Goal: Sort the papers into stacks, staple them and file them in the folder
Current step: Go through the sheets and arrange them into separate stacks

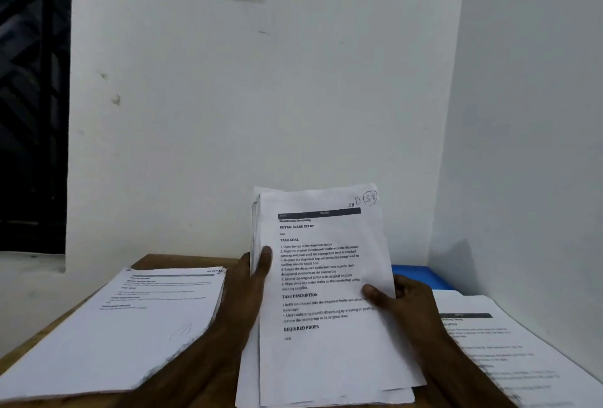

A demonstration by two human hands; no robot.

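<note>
White walls point(228, 97) meet in a corner behind a wooden counter point(150, 261), with a dark barred window point(29, 97) at the far left. A person holds a sheaf of papers point(326, 342) tilted up over the counter's middle. The left hand point(241, 290) grips its left edge and the right hand point(401, 300) its right edge. Each thumb presses on the front sheet, while the other fingers are hidden behind the pages. The top sheet's headings read "INITIAL SCENE SETUP", "TASK GOAL", "TASK DESCRIPTION" and "REQUIRED PROPS". Handwritten "58 D" and a circled "S-8" sit in its top right corner. A stack of papers point(130, 319) lies flat on the left, its print too blurred to read. Another pile point(509, 342) on the right is cut off by the frame's edge. A blue folder point(421, 275) shows only partly behind the right hand.
</note>
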